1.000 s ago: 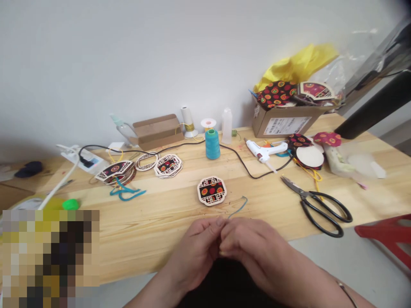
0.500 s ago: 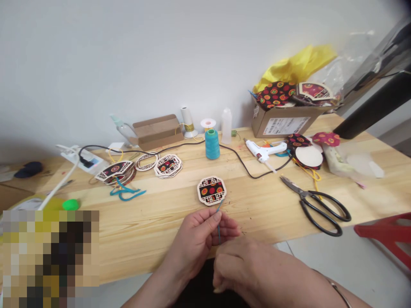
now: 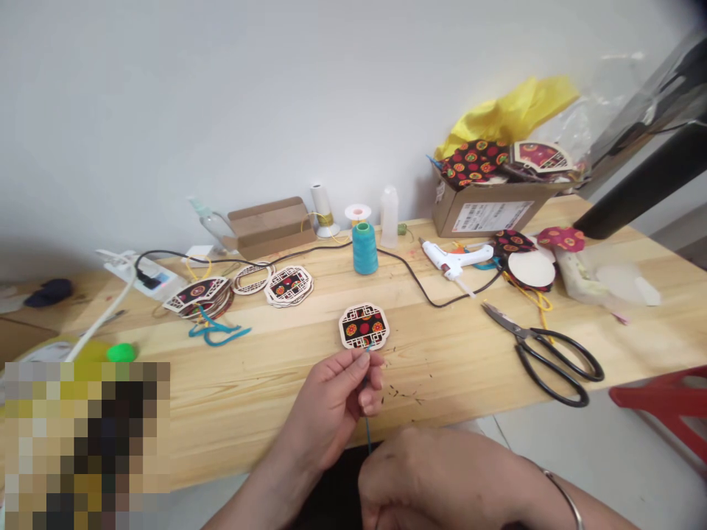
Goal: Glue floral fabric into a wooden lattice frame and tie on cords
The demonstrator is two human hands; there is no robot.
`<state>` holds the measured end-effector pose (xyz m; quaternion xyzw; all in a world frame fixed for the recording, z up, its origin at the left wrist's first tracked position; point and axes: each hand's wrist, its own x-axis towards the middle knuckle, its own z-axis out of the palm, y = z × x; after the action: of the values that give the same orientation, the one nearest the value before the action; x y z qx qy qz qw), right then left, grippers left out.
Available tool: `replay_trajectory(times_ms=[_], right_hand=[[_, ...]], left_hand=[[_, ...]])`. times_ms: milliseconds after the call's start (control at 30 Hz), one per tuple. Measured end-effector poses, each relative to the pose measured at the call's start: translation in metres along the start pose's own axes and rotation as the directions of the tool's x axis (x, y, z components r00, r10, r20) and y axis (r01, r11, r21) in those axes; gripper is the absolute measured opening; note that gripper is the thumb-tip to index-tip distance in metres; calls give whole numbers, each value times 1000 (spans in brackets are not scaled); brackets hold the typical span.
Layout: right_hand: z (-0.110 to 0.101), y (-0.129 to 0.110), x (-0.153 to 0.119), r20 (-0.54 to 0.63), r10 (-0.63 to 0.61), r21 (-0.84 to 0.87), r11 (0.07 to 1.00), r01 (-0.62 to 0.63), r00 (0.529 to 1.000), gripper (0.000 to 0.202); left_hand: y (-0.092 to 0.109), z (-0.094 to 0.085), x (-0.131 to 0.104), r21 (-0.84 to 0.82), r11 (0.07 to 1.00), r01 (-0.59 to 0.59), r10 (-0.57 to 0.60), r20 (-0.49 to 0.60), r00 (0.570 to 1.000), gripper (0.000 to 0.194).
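My left hand (image 3: pixel 345 390) pinches a thin blue cord (image 3: pixel 368 434) between thumb and forefinger, just in front of a patterned round piece (image 3: pixel 364 328) with a pale cut-out frame. The cord runs down from it toward my right hand (image 3: pixel 412 475), which is curled closed lower down at the table's front edge. The right fingertips are mostly hidden, so what they hold cannot be made out. A teal thread cone (image 3: pixel 365 250) stands behind the round piece.
Black-handled scissors (image 3: pixel 544 361) and a white glue gun (image 3: pixel 456 258) lie to the right, with a black cable (image 3: pixel 420 283) across the table. A filled cardboard box (image 3: pixel 489 210) stands at the back right. Stacked framed pieces (image 3: pixel 290 285) and a power strip (image 3: pixel 146 276) are on the left.
My left hand has moved slightly left and its fingers have curled in more. My right hand has moved down, away from it, and more cord shows between them.
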<state>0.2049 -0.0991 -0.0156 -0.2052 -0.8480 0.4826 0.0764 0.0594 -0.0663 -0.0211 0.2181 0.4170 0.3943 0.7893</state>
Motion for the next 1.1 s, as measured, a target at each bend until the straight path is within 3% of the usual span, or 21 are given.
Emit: replay_trajectory(times_ms=[200,367,467,567,633,667,700,733,767,800,867,900,1100], right_hand=[[-1,2,2,30,31,-6,1000,-31,999,7],[1,5,3,44,59,90,994,-63,997,7],[-5,2,-5,-31,70,110,992,-66,997,9],[-19,1,-29,-214,165,29,986,-163,963,14],[-29,8,-54,-390,274,-52,947,-318,879,15],[-33,14,-68,-530,313,-106,898,-427,789,16],[-36,23,-82,-667,331,-156,814,-560,667,17],[-38,32,-97,-786,351,-173,665,-726,509,20],[-38,42,-111,-860,337,-182,500,-847,384,22],[-38,52,-124,-888,341,-189,341,-921,309,25],[-36,70,-145,-879,389,-235,153,-960,277,27],[-34,77,-153,-865,420,-248,119,-962,275,29],[-29,83,-160,-797,540,-232,142,-962,272,30]], left_hand=[[-1,-2,1,11,1000,-5,5,-11,1000,14],[-2,-2,2,47,999,-19,21,-31,999,18],[-1,-2,1,73,997,-32,38,-70,997,19],[2,-3,-1,103,994,-39,49,-98,994,21],[3,-4,-2,118,993,-33,46,-104,994,22],[3,-5,-2,122,992,-30,43,-105,994,23],[3,-6,-2,128,991,-25,39,-108,993,23],[3,-6,-2,133,991,-23,38,-113,993,24],[3,-7,-2,138,990,-22,38,-118,992,24],[3,-7,-2,142,990,-24,41,-122,992,24],[2,-7,-1,147,989,-25,43,-120,992,25],[1,-7,-1,149,988,-26,44,-117,992,25],[0,-7,0,178,983,-35,55,-109,993,23]])
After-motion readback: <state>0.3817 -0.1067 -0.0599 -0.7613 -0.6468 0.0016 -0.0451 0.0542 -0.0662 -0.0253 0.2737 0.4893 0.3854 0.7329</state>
